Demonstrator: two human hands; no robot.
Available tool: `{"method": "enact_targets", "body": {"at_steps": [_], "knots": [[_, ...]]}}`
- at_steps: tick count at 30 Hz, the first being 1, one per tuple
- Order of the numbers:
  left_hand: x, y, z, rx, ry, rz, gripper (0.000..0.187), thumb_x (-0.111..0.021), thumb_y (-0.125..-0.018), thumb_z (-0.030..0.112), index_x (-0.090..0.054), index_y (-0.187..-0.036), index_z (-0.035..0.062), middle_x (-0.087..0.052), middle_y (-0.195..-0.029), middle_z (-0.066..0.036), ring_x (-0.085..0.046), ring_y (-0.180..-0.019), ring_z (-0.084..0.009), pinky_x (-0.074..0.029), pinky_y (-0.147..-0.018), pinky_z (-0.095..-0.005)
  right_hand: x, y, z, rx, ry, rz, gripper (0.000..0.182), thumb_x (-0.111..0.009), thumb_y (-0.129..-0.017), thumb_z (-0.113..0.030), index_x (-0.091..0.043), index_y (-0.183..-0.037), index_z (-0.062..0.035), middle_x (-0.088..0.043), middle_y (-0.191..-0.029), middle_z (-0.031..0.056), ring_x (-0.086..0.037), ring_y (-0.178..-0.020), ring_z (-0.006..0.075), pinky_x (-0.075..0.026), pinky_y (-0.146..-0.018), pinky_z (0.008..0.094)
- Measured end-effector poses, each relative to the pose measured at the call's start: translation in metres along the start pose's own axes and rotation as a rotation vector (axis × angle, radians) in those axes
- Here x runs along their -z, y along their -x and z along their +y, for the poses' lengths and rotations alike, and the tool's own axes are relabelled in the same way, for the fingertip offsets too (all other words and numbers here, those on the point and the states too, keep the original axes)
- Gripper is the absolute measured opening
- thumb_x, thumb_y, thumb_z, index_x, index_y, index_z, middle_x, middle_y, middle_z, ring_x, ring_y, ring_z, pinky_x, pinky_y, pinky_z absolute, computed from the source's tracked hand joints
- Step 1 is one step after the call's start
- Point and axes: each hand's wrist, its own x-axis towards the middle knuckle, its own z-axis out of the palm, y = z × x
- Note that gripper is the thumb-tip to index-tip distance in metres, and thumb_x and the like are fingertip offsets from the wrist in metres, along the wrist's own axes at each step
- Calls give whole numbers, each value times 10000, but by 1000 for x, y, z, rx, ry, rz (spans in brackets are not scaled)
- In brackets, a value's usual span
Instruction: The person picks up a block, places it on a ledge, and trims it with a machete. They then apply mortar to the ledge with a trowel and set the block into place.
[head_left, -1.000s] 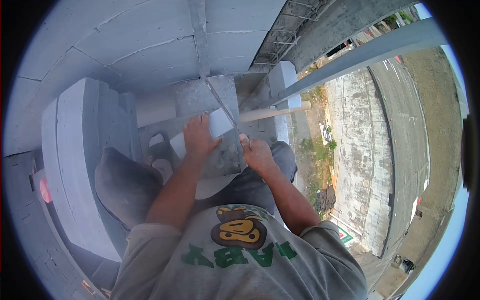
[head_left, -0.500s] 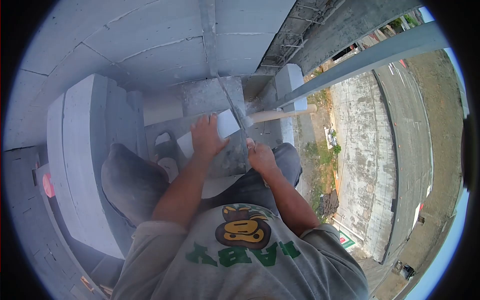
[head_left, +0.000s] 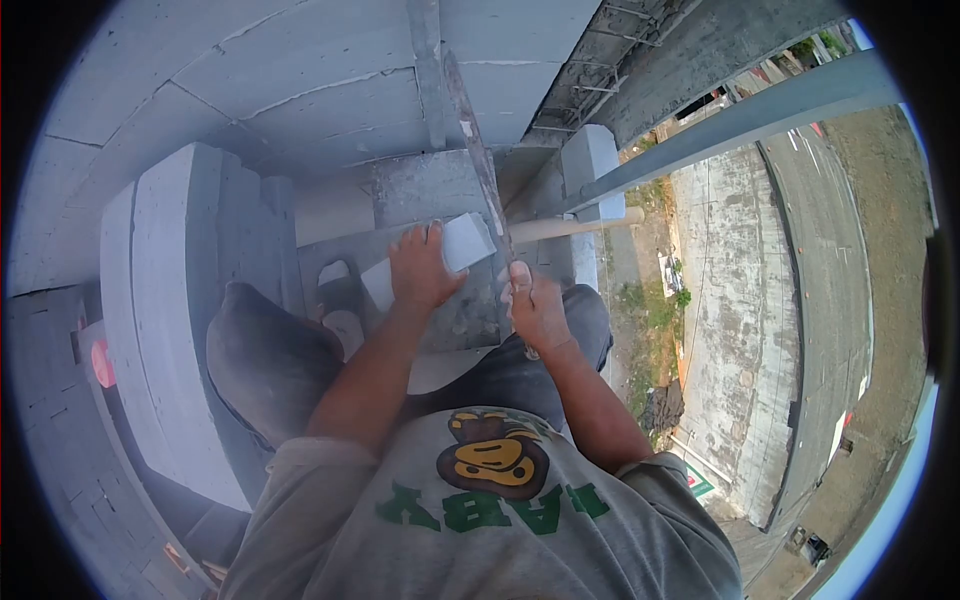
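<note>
A small white lightweight concrete block (head_left: pixel 468 240) lies tilted in front of me, between my knees. My left hand (head_left: pixel 422 270) grips it from above, fingers curled over its far edge and thumb toward the near side. In my right hand (head_left: pixel 540 308) is a long machete (head_left: pixel 481 160), its handle wrapped by my fingers. The dusty blade points up and away, just right of the block's cut end. The palm hides most of the handle.
Large stacked blocks (head_left: pixel 165 310) stand at my left, close to my knee. A block wall (head_left: pixel 330 100) rises ahead. On the right, a slanting metal beam (head_left: pixel 740 125) and a round pole (head_left: pixel 575 226) cross near an open drop to a roof (head_left: pixel 740 330) below.
The machete has risen from the block's right end, its blade now higher and more upright. My right hand has shifted slightly right. The dust puff has gone; my left hand stays on the block.
</note>
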Motion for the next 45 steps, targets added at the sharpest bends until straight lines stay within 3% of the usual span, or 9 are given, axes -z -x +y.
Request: {"method": "enact_targets", "body": {"at_steps": [2,6,12,15,17,20,29,39,45], "knots": [[-2,7,0,0,4,-11,928,-827,-660,484,-453,-1414,90,-516,-1300,-119,-460,-1266,-287,-332,-1056,-474,-8,-2,76,-285,603,-173,635,-368,-1046,-498,-654,-910,52,-606,-673,102,-626,-618,181,-484,-573,330],[-1,1,-1,-9,14,16,922,-831,-657,476,-461,-1408,91,-521,-1289,-116,-462,-1264,-284,-333,-1053,-468,8,-7,22,-505,384,-221,629,-371,-1047,-491,-654,-893,49,-613,-672,119,-632,-612,196,-489,-571,343],[-3,1,0,-1,-3,23,918,-830,-655,470,-462,-1407,92,-522,-1283,-116,-464,-1259,-282,-332,-1061,-459,20,-8,-61,15,-43,10,600,-368,-1055,-469,-652,-887,32,-594,-658,124,-617,-596,184,-481,-561,330],[-2,1,0,1,1,29,922,-833,-652,467,-461,-1406,90,-522,-1282,-118,-467,-1255,-283,-335,-1056,-458,5,-3,-2,45,85,74,586,-359,-1056,-452,-665,-901,23,-643,-706,175,-663,-644,286,-513,-618,404],[-4,2,0,-9,13,31,926,-835,-649,466,-459,-1407,89,-524,-1280,-119,-469,-1252,-284,-337,-1053,-458,-8,-7,82,-121,727,-162,576,-353,-1052,-437,-682,-931,20,-678,-803,251,-671,-753,433,-513,-726,507],[-2,0,-1,-11,7,34,932,-839,-645,463,-457,-1408,88,-526,-1274,-119,-473,-1248,-286,-338,-1051,-458,-4,-23,43,-183,758,-252,570,-349,-1045,-433,-690,-970,19,-671,-905,301,-622,-876,522,-468,-831,576],[-2,0,-1,-6,4,27,930,-836,-648,469,-458,-1406,84,-529,-1268,-115,-479,-1243,-283,-335,-1061,-453,30,-34,-13,-207,-7,-127,437,-499,-1024,-399,-656,-1002,8,-633,-694,91,-635,-612,152,-498,-602,323],[4,-12,-6,-6,21,-50,922,-831,-645,462,-459,-1398,81,-528,-1302,-116,-468,-1273,-283,-343,-1074,-457,37,-37,22,-586,-289,187,337,-538,-1008,-331,-599,-905,-16,-620,-678,92,-588,-487,174,-468,-472,318],[-4,-6,-4,-15,-4,-1,929,-834,-639,460,-456,-1398,78,-525,-1311,-111,-473,-1270,-287,-345,-1071,-478,35,-29,34,-605,331,-294,390,-554,-990,-350,-634,-978,31,-642,-682,128,-634,-532,187,-485,-451,345]]}}
